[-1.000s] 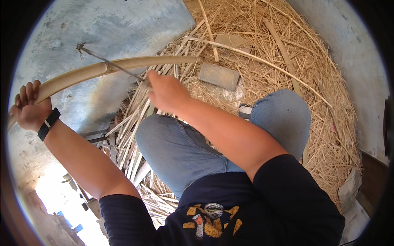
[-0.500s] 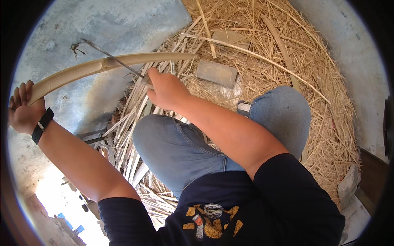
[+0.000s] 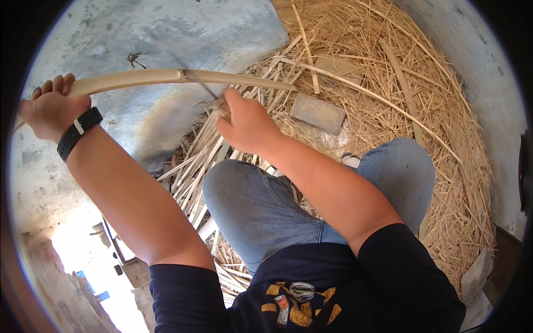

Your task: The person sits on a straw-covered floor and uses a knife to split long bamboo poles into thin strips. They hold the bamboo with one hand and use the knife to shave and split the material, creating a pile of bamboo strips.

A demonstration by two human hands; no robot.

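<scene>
A long, pale split bamboo strip (image 3: 133,79) stretches across from the left, bowed slightly, with a node along it. My left hand (image 3: 55,108), wearing a black wristband, is closed around the strip near its left end. At the pile, the strip's right tip comes down by a brick. My right hand (image 3: 247,122) is closed on the handle of a long, thin-bladed knife (image 3: 205,87). Its blade is blurred by motion and crosses the strip close to the node. Whether the edge bites into the bamboo I cannot tell.
A grey brick (image 3: 317,112) lies on straw-like shavings (image 3: 444,183) to the right. Loose bamboo slivers (image 3: 194,166) are heaped beside my bent knee (image 3: 244,194). A weathered grey-blue wall or slab (image 3: 183,28) rises behind the strip; another long strip (image 3: 383,100) curves over the shavings.
The whole view has shifted, with surroundings now farther right. My left hand has risen and the strip looks more level, turned to show less of its hollow face. The knife remains near the node.
</scene>
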